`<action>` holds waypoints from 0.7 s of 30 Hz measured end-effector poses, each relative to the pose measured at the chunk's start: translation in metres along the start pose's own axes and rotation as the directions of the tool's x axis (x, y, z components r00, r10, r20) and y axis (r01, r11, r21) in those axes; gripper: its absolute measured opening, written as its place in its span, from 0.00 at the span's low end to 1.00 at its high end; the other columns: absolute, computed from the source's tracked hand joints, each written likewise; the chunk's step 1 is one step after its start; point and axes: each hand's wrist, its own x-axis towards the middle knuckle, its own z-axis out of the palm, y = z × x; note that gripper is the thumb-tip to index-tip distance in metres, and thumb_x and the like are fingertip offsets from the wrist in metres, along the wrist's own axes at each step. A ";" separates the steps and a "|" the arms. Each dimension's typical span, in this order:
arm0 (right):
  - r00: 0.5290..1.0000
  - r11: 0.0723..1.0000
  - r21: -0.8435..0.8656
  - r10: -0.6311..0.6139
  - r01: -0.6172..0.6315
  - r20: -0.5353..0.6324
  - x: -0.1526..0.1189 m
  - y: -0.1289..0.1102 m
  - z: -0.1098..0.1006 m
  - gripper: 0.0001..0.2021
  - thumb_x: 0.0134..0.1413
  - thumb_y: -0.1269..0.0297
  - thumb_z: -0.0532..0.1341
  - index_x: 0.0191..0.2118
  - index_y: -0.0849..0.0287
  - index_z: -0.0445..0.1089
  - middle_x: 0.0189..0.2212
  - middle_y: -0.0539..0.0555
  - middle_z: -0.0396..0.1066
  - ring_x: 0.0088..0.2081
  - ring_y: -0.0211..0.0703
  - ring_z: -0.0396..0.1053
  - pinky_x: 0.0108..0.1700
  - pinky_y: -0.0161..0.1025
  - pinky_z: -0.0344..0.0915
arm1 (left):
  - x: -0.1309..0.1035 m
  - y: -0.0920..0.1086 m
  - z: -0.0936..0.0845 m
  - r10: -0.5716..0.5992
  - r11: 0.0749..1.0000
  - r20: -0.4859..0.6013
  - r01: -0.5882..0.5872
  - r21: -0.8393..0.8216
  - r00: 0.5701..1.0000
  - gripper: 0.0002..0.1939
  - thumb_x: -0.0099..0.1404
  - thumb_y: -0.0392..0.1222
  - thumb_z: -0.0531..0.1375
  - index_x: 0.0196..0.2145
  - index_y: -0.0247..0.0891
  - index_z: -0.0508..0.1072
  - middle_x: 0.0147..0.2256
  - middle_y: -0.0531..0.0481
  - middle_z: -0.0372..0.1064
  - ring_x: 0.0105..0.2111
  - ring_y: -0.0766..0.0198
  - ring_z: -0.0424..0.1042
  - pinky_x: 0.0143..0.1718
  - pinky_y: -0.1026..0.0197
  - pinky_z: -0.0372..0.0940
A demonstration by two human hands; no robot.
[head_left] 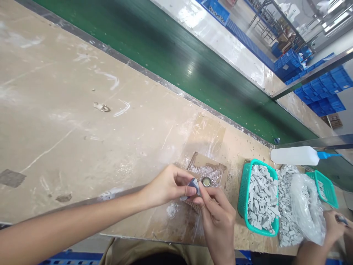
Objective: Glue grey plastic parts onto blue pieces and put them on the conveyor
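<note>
My left hand (168,186) comes in from the left and pinches a small dark blue-grey part (193,182) between thumb and fingers. The fingertips of my right hand (219,211) are closed on a small light-grey piece (198,188) set against that part. Whether the two are joined cannot be made out, since the fingers cover much of them. Just behind the fingertips, a small round metal-rimmed cap or tin (206,181) sits on a stained cardboard square (202,162).
At right stand a green basket (239,198) of grey pieces, a loose heap (288,217), a clear plastic bag (306,206), a second basket (332,191) and a white bottle (293,155). Another person's hand (332,224) works there. A green conveyor belt (176,62) runs behind the table.
</note>
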 end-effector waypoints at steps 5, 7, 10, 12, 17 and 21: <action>0.986 0.982 0.171 0.054 -0.081 0.158 0.012 0.008 -0.005 0.24 0.67 0.47 0.54 0.62 0.50 0.67 0.59 0.58 0.71 0.60 0.48 0.69 0.59 0.45 0.71 | -0.001 0.005 0.002 -0.274 0.911 0.014 0.264 -0.317 0.962 0.22 0.48 0.53 0.76 0.28 0.30 0.79 0.26 0.46 0.75 0.27 0.62 0.75 0.31 0.62 0.71; 0.988 0.955 0.284 0.039 -0.081 0.152 0.013 0.006 0.002 0.28 0.68 0.42 0.47 0.62 0.52 0.68 0.59 0.58 0.71 0.61 0.49 0.68 0.61 0.47 0.69 | -0.004 0.007 0.006 -0.313 0.876 -0.018 0.281 -0.393 0.950 0.23 0.43 0.52 0.78 0.26 0.30 0.78 0.25 0.47 0.75 0.25 0.62 0.74 0.31 0.60 0.73; 0.992 0.936 0.337 0.073 -0.105 0.107 0.011 0.002 0.016 0.31 0.67 0.40 0.46 0.60 0.54 0.70 0.57 0.59 0.72 0.60 0.50 0.69 0.60 0.47 0.69 | -0.005 0.009 0.008 -0.345 0.847 -0.084 0.271 -0.457 0.935 0.25 0.38 0.51 0.79 0.26 0.31 0.77 0.23 0.48 0.74 0.23 0.63 0.73 0.27 0.61 0.73; 0.993 0.935 0.339 0.078 -0.102 0.084 0.009 -0.001 0.022 0.29 0.68 0.42 0.47 0.60 0.55 0.70 0.57 0.59 0.72 0.59 0.49 0.70 0.60 0.47 0.70 | -0.006 0.011 0.007 -0.342 0.841 -0.092 0.261 -0.474 0.935 0.25 0.37 0.50 0.80 0.26 0.30 0.77 0.22 0.49 0.73 0.22 0.64 0.72 0.26 0.62 0.72; 0.999 0.930 0.365 0.034 -0.044 0.035 0.009 -0.007 0.026 0.24 0.70 0.47 0.50 0.60 0.53 0.70 0.56 0.58 0.74 0.58 0.46 0.71 0.59 0.44 0.70 | -0.009 0.015 0.008 -0.307 0.843 -0.042 0.251 -0.475 0.951 0.21 0.38 0.46 0.79 0.24 0.30 0.78 0.22 0.48 0.73 0.22 0.65 0.72 0.25 0.64 0.72; 0.999 0.946 0.322 -0.035 0.045 -0.036 0.012 -0.012 0.025 0.22 0.69 0.50 0.52 0.61 0.53 0.69 0.54 0.57 0.75 0.56 0.45 0.73 0.57 0.39 0.71 | -0.010 0.010 0.005 -0.307 0.864 -0.083 0.242 -0.441 0.948 0.18 0.40 0.44 0.79 0.25 0.31 0.79 0.22 0.49 0.72 0.21 0.67 0.71 0.26 0.66 0.71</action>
